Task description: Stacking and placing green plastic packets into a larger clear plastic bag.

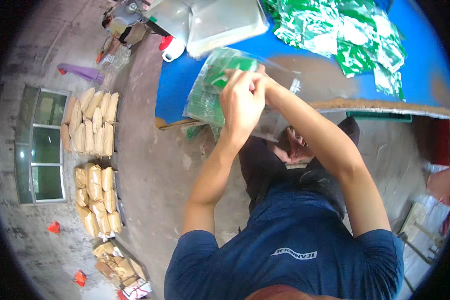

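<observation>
A clear plastic bag (197, 107) with green-printed packets inside lies across the near left part of the blue table, its lower end hanging past the edge. My left hand (242, 100) is closed on the bag's upper side, fingers bent over the green packets. Right beside it, my right hand (266, 84) is closed at the bag's loose clear end, which spreads out to the right; the left hand partly covers its fingers. My forearms come close together at the wrists.
Shiny metal trays (227, 25) and a white bottle with a red cap (173, 50) stand beyond the bag. Loose green-and-silver packets (345, 35) are heaped at the far right of the table (427, 75). Stacked paper sacks (92, 120) line the left wall. Another person (119, 27) is at far left.
</observation>
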Motion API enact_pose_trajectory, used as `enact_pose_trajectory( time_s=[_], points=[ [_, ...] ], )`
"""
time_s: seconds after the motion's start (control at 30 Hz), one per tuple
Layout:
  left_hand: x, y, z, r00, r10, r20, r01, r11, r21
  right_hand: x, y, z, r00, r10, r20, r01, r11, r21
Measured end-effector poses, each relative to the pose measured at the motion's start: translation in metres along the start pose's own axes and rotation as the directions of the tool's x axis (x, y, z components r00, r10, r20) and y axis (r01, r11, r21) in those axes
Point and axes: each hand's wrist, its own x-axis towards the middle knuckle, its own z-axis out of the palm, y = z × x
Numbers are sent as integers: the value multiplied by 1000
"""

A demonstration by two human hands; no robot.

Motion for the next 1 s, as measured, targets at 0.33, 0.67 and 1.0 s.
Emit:
enact_pose_trajectory(
  time_s=[0.33, 0.67, 1.0],
  points=[
    [4, -250, -55, 638, -352, 684, 768, 348, -537, 3, 0, 59, 508, -500, -702, -313, 652, -690],
    [-25, -200, -50, 693, -269, 669, 720, 221, -658, -2, 18, 102, 503, -610, -612, -366, 491, -790],
    [-5, -153, -44, 713, -171, 680, 693, 23, -721, -33, 23, 114, 641, -653, -403, -309, 261, -914]
  ],
)
